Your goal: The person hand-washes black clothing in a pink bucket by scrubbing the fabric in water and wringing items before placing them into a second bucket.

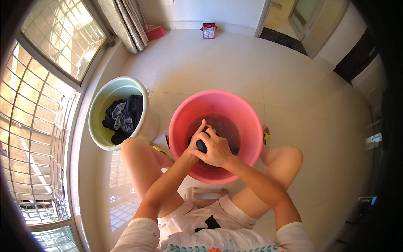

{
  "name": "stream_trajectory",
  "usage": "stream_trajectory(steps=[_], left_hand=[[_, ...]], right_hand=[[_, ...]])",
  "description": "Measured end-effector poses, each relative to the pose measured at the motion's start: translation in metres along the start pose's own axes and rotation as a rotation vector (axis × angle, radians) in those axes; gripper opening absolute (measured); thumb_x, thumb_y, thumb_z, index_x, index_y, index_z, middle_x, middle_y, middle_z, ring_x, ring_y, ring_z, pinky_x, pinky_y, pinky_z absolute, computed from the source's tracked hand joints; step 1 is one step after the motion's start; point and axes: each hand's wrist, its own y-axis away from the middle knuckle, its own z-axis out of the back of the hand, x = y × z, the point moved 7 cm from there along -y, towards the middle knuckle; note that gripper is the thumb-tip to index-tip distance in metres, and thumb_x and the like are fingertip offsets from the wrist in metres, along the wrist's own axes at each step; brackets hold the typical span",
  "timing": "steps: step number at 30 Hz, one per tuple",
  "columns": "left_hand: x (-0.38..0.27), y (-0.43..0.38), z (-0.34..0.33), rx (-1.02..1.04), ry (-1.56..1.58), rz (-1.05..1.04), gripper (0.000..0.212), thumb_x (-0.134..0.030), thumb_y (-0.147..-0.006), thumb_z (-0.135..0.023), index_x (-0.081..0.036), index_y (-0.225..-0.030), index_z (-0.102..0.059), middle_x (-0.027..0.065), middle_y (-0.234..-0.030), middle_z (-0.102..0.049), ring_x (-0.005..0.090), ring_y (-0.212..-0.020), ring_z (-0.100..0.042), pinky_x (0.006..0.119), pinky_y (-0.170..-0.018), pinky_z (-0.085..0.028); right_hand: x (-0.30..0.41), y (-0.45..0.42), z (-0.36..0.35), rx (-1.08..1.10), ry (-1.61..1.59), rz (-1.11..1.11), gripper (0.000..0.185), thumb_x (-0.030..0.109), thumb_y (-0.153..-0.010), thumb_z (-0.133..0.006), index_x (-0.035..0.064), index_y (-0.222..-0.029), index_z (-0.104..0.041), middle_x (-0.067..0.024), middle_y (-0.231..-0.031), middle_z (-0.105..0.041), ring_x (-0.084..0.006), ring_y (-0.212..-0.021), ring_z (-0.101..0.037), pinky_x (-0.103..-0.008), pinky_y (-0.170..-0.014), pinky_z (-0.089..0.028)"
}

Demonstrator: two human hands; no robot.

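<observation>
A pink plastic basin [248, 110] stands on the floor between my knees, with dark, cloudy water [225, 126] in its bottom. Over the water, both hands press together around a bunched black cloth [201, 146]. My left hand [194, 140] grips it from the left, its thumb side raised. From the right, my right hand [217, 148] wraps over it with bent fingers. Most of the cloth is hidden by the hands, and I cannot tell what garment it is.
To the left, a pale green bucket [97, 126] holds dark and grey wet-looking clothes [126, 115]. A plastic stool [204, 193] shows beneath me. Farther off are a red broom [154, 32], a curtain [124, 25] and a small red-and-pink box [208, 31]. Barred windows [34, 104] line the left side.
</observation>
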Motion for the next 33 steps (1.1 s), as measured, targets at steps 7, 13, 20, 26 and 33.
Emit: stream_trajectory(steps=[7,13,20,26,33], left_hand=[[0.011,0.009,0.007,-0.236,-0.120,-0.078,0.026,-0.034,-0.086,-0.040,-0.012,-0.080,-0.053,0.0000,-0.067,-0.053,0.0127,-0.061,-0.053,0.027,-0.053,-0.045],[0.001,0.009,0.012,-0.157,-0.263,-0.058,0.022,-0.031,-0.086,-0.042,-0.011,-0.083,-0.052,0.0002,-0.073,-0.053,0.0122,-0.067,-0.053,0.027,-0.058,-0.046],[0.002,0.011,0.014,-0.224,-0.264,-0.122,0.022,-0.026,-0.087,-0.038,-0.009,-0.087,-0.051,0.0046,-0.077,-0.054,0.0147,-0.068,-0.054,0.031,-0.058,-0.047],[-0.018,0.030,-0.017,-0.192,-0.795,-0.062,0.040,-0.039,-0.090,-0.027,-0.007,-0.089,-0.050,0.0013,-0.075,-0.050,0.0083,-0.062,-0.047,0.020,-0.052,-0.040],[-0.038,0.021,-0.038,0.175,-0.807,-0.376,0.054,-0.050,-0.088,-0.018,-0.004,-0.091,-0.046,0.0064,-0.090,-0.049,0.0142,-0.089,-0.044,0.028,-0.083,-0.033]], right_hand=[[-0.040,-0.016,-0.005,-0.168,0.021,-0.154,0.023,0.021,-0.077,-0.053,0.0042,-0.063,-0.048,-0.0125,-0.056,-0.050,-0.0325,-0.052,-0.051,-0.0401,-0.047,-0.041],[-0.052,-0.018,0.002,-0.057,-0.107,-0.214,0.018,0.018,-0.079,-0.051,0.0023,-0.072,-0.050,-0.0190,-0.065,-0.053,-0.0355,-0.062,-0.053,-0.0414,-0.050,-0.040],[-0.029,-0.009,-0.010,-0.110,0.022,-0.065,0.020,0.020,-0.078,-0.052,0.0038,-0.068,-0.046,-0.0137,-0.065,-0.053,-0.0307,-0.055,-0.052,-0.0381,-0.048,-0.042],[-0.072,-0.019,0.018,-0.044,-0.111,-0.318,0.029,0.032,-0.077,-0.053,0.0026,-0.076,-0.051,-0.0130,-0.075,-0.056,-0.0300,-0.070,-0.054,-0.0394,-0.062,-0.043],[-0.055,-0.013,0.025,0.242,-0.230,-0.165,0.058,0.044,-0.061,-0.067,0.0031,-0.098,-0.049,-0.0157,-0.095,-0.055,-0.0282,-0.093,-0.051,-0.0362,-0.077,-0.040]])
